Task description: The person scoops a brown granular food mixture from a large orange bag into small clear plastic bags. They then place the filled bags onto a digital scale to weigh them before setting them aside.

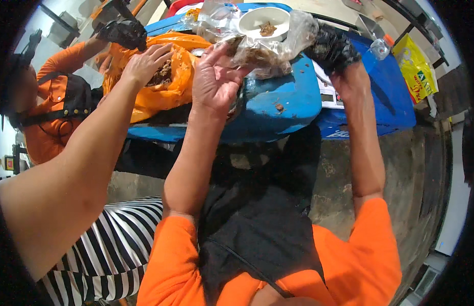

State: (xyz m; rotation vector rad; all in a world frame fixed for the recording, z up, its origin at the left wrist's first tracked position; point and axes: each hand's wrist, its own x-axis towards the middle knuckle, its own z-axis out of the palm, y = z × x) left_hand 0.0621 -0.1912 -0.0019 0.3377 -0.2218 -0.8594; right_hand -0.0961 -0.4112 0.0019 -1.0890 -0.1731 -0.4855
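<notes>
My bare left hand (pixel 219 78) is at the upper middle, palm up, its fingers gripping the left side of a clear plastic bag (pixel 260 53) with brown food in it. My right hand (pixel 330 49), in a black plastic glove, holds the bag's other end. Behind the bag stands a white bowl (pixel 277 17) with a little shredded brown food. Left of my left hand lies an orange plastic bag (pixel 168 93), its mouth wide, holding brown crumbly food (pixel 160 74). A white digital scale (pixel 328 97) is partly hidden under my right hand.
A blue lid or tabletop (pixel 290 111) bears the bags, with food crumbs near its edge. A blue bin (pixel 397 103), a clear bottle (pixel 380 48) and a yellow packet (pixel 414 70) are at right. A person's bare arm (pixel 95 153) and a co-worker's black-gloved hand (pixel 124 34) reach in from the left.
</notes>
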